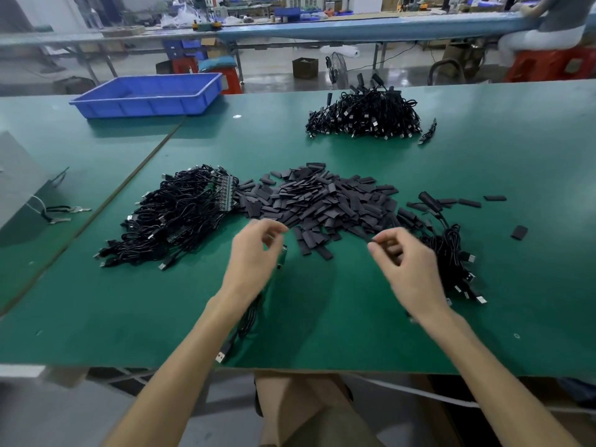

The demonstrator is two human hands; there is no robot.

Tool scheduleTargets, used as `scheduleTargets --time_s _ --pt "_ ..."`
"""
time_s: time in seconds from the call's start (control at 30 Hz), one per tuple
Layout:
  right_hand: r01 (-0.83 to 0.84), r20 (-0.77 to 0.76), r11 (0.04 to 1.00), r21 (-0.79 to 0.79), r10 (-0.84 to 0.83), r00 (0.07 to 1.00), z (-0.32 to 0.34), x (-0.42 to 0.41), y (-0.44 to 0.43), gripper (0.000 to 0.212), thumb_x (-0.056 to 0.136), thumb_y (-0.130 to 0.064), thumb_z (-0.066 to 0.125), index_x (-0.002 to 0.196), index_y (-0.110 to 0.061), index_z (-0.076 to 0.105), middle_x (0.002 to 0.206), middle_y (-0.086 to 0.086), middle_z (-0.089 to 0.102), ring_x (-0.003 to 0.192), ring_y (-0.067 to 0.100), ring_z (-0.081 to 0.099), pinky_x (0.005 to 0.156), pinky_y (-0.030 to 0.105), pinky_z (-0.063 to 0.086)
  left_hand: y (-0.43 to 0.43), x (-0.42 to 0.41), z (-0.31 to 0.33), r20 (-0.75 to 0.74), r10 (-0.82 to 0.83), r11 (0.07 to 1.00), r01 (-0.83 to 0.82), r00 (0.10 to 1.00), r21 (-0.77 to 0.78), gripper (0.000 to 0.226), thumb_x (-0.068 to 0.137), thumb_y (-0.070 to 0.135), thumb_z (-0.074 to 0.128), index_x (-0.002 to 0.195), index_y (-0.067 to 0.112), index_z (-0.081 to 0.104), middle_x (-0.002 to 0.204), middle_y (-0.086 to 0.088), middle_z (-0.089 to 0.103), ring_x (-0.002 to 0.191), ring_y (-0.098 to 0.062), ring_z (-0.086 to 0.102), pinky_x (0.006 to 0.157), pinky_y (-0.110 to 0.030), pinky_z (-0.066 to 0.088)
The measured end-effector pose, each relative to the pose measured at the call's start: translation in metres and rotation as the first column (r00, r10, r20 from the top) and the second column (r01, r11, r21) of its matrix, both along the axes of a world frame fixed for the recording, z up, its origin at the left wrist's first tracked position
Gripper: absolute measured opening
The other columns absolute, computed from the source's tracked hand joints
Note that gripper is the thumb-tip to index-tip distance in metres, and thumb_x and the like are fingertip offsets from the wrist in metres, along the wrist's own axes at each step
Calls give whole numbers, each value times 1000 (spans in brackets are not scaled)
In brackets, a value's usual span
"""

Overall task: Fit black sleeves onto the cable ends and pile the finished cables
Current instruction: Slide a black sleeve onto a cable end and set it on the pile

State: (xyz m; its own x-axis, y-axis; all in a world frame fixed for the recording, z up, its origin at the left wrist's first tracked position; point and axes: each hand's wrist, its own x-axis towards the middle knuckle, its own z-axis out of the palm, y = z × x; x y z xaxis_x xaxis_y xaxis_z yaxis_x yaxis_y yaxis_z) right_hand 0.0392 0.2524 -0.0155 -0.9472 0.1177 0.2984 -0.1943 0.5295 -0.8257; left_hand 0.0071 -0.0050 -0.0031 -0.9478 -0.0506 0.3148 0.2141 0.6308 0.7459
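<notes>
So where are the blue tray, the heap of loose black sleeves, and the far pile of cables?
blue tray (142,106), head view, on its front wall.
heap of loose black sleeves (322,198), head view, middle of the heap.
far pile of cables (364,116), head view, centre of the pile.

Green table (322,317) carries it all: a spread of loose black sleeves (322,201) at the middle, a tangle of bare cables (174,217) touching its left side, another cable bunch (451,253) toward the right edge. A big cable pile (364,114) sits near the far edge, a blue tray (151,95) at the far left corner, and one cable (238,330) trails to the near edge.
</notes>
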Motion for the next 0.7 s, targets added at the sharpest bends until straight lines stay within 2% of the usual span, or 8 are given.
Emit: scheduleTargets --time_s 0.07,0.13,0.2,0.3,0.37,0.43,0.63,0.7 --pt "87 -57 982 170 -79 995 9 -6 21 9 98 -17 68 106 -18 64 101 -5 64 83 3 61 78 15 47 -14 -6 3 94 88 995 -83 992 -57 15 95 24 68 109 21 67 103 7 60 86 -5 59 75 -15 47" --pt "170 -80 930 325 -152 985 13 -12 39 13 99 -18 67 111 -14 63 110 -1 63 96 14 58 86 30 48 -21 -10 -1 301 56 997 -37 952 -69 28 93 39 70 112 18 66 105 5 64 93 -12 62 85 -29 52" --pt "208 -78 873 440 -193 978 10 -17 50 19 99 -17 67 116 -10 63 116 5 64 109 21 56 90 38 46 -20 -10 -6 391 25 996 11 920 -91 29 91 43 72 107 19 68 101 6 70 95 -13 65 89 -33 54" --pt "216 -89 838 500 -199 976 3 -20 57 22 98 -16 68 116 -6 63 115 10 66 114 27 56 96 41 46 -12 -10 -13 340 29 997 -4 940 -75 7 91 25 73 94 25 67 88 8 70 88 -13 66 75 -19 51" --pt "213 -102 827 520 -188 977 0 -24 59 21 98 -16 69 115 -6 63 113 10 66 112 28 56 95 43 47 -11 -8 -13 339 15 1000 -13 941 -8 9 90 19 73 89 26 67 81 8 70 78 -10 65 59 -7 44" --pt "211 -102 808 550 -185 977 -2 -27 62 19 98 -16 69 113 -5 63 112 11 67 111 30 56 94 44 47 -12 -5 -11 362 6 999 -24 932 46 7 88 22 76 90 25 70 77 6 71 70 -6 64 54 -6 41" --pt "267 -98 749 606 -263 960 -6 -34 83 20 98 -15 67 113 -3 64 112 16 68 109 33 57 96 48 46 -15 3 -4 409 -86 975 -8 909 223 12 86 26 79 96 21 74 84 1 78 76 -14 70 81 -32 55" --pt "259 -82 731 632 -270 960 -4 -38 87 20 98 -14 68 113 -2 63 113 17 68 110 34 57 96 49 47 -12 5 -4 415 -103 967 -8 904 256 11 87 25 78 95 20 74 85 0 78 77 -14 70 85 -35 57"
